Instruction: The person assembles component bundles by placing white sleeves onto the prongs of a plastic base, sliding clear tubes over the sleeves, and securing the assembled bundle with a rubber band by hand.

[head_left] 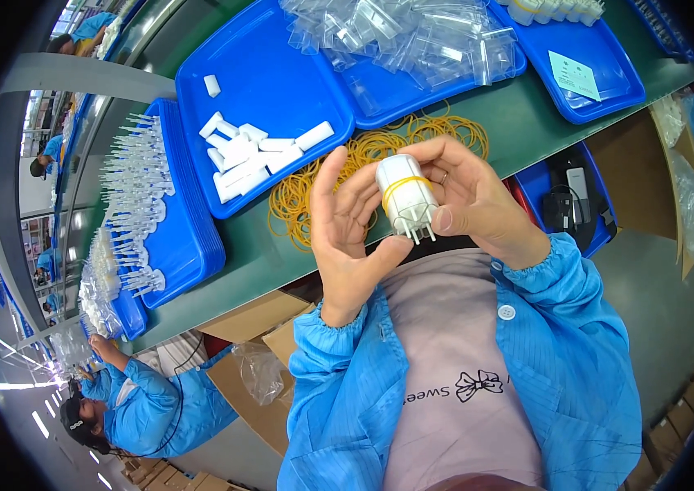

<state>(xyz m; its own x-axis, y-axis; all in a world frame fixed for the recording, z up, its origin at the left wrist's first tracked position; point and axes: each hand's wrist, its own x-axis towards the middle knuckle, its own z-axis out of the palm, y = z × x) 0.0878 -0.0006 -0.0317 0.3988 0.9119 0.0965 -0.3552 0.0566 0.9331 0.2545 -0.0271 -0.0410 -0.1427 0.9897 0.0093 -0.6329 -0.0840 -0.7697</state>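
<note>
Both hands meet close to the person's chest, above the near edge of a green workbench [518,131]. Between them is a small bundle of white plug adapters [404,196] with metal prongs pointing down toward the person, bound around the middle by a yellow rubber band [396,187]. On the person's left, the left hand [351,233] stands upright with its palm turned toward the bundle, thumb pressed under the bundle's lower end and fingers raised alongside it. Opposite it, the right hand [469,200] wraps over the bundle from the other side, fingers curled across its top and thumb near the prongs, so the two hands close on it together. Blue smock sleeves [559,327] with gathered cuffs cover both forearms. Just beyond the hands, a loose heap of yellow rubber bands [306,192] lies on the bench. Farther back and to the left sits a blue tray [281,74] holding loose white adapters [249,155]. Behind it, another blue tray [388,94] is filled with clear plastic bags [412,37]. Far left, a stack of blue trays [191,237] carries rows of small white parts. Lower left, another person in a blue smock [150,401] works at the same bench.
</note>
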